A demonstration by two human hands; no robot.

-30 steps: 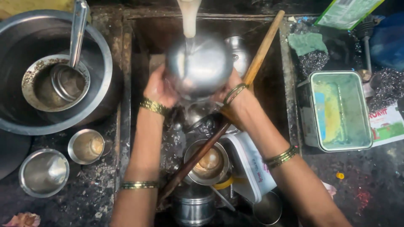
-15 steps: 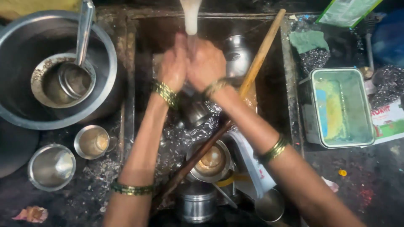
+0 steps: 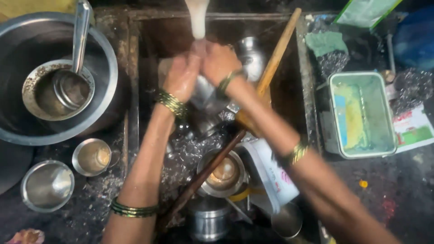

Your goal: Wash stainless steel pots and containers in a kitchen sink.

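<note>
Both my left hand (image 3: 183,77) and right hand (image 3: 218,61) are pressed together, holding nothing, under the water stream (image 3: 198,20); wet steel vessels (image 3: 221,174) below look slippery, best gripped by the rim.

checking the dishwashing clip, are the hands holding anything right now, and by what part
Nothing is clearly held. The left hand and right hand are pressed together under the water stream, above the steel dishes in the sink; motion blur hides any small item between them.
</note>
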